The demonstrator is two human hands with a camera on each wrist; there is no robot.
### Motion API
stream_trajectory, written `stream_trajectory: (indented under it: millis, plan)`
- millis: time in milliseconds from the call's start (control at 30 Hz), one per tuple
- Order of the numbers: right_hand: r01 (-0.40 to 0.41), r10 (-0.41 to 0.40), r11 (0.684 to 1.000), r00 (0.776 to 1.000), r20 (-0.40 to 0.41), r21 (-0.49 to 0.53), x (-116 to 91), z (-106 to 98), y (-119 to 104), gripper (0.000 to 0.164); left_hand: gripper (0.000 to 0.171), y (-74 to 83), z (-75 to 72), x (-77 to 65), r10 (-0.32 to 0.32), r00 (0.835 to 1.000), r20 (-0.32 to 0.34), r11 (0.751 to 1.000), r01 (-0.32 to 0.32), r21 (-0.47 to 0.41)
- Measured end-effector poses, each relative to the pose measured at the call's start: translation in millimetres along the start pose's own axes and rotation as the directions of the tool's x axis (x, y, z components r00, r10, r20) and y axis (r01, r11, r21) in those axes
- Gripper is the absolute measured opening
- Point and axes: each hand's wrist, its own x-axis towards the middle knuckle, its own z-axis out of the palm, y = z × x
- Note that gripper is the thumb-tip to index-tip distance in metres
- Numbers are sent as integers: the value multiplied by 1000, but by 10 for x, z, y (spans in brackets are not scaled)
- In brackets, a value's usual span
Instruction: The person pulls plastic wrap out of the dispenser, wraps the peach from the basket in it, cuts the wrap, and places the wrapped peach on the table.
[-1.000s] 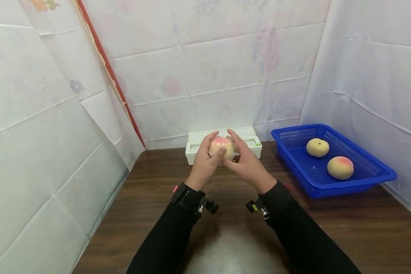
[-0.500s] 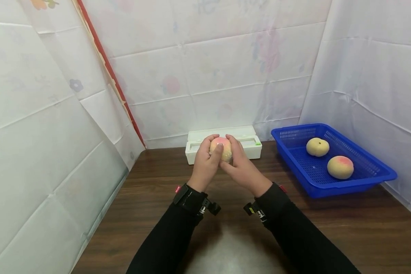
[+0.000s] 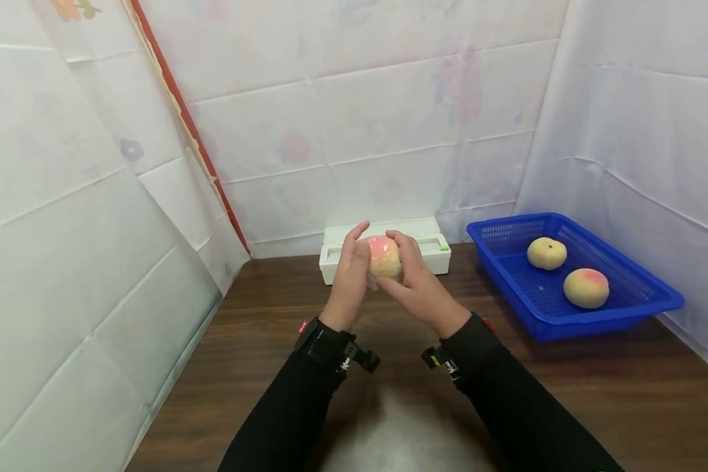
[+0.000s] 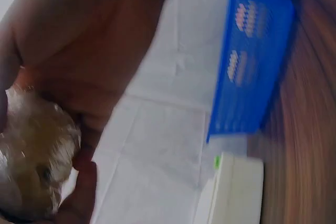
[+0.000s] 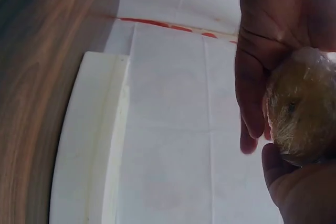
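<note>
A yellow-pink peach wrapped in clear, shiny film is held up between both hands, in front of a white box. My right hand curls round the peach's right side, its thumb low on the near side. My left hand lies along the left side with fairly straight fingers, palm towards the fruit. In the left wrist view, crinkled film covers the underside of the peach. The right wrist view also shows the wrapped peach between the two hands, with a dark spot under the film.
The long white box stands open at the back of the brown wooden table, with a green piece at its right end. At right, a blue plastic basket holds a pale flat peach and a pink-topped peach.
The hands closed in on the peach, then the left fingers straightened and its thumb moved off the front. The peach has turned slightly. Basket and box have stayed put.
</note>
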Motion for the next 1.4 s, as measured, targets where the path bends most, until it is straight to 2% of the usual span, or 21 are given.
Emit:
stream_trajectory:
  millis: [133, 267, 367, 500, 633, 700, 800, 867, 967, 1067, 1167, 1300, 1400]
  plan:
    - [56, -56, 998, 998, 12, 12, -16, 14, -23, 81, 48, 8, 25, -23, -7, 999, -46, 994, 2, -107]
    - [70, -71, 997, 994, -83, -20, -46, 50, -22, 86, 43, 19, 63, -42, 31, 994, -109, 994, -42, -96]
    - [97, -105, 993, 984, -144, -62, -57, 86, -11, 78, 40, 27, 98, -48, 53, 989, -135, 995, -65, -81]
    - [142, -157, 985, 974, -162, -102, -52, 134, 11, 62, 39, 17, 139, -53, 56, 988, -143, 994, -69, -85]
    - [159, -186, 977, 962, -200, -141, -44, 182, 51, 61, 40, -2, 185, -55, 49, 983, -174, 995, -63, -75]
    - [186, -229, 964, 942, -245, -188, -34, 220, 96, 68, 40, -20, 215, -56, 51, 979, -199, 996, -63, -55]
    - [229, -313, 936, 889, -334, -267, -27, 281, 171, 79, 41, -42, 274, -74, 45, 970, -238, 998, -52, -22]
    - [244, -353, 921, 855, -380, -305, -31, 313, 211, 80, 42, -53, 318, -94, 40, 964, -262, 999, -44, -9]
    - [243, -367, 914, 836, -408, -325, -50, 340, 229, 79, 43, -50, 371, -123, 34, 953, -300, 999, -38, -10]
    - [237, -362, 916, 836, -413, -324, -61, 359, 214, 78, 43, -43, 394, -131, 46, 943, -331, 998, -55, -18]
    - [246, -358, 920, 845, -397, -306, -63, 377, 188, 77, 43, -38, 385, -116, 57, 927, -370, 998, -62, 0]
    - [257, -345, 925, 874, -342, -279, -69, 386, 132, 77, 44, -37, 335, -87, 50, 909, -415, 999, -42, 27]
    - [246, -321, 932, 901, -291, -267, -74, 371, 80, 75, 46, -38, 280, -77, 50, 908, -416, 999, -41, 29]
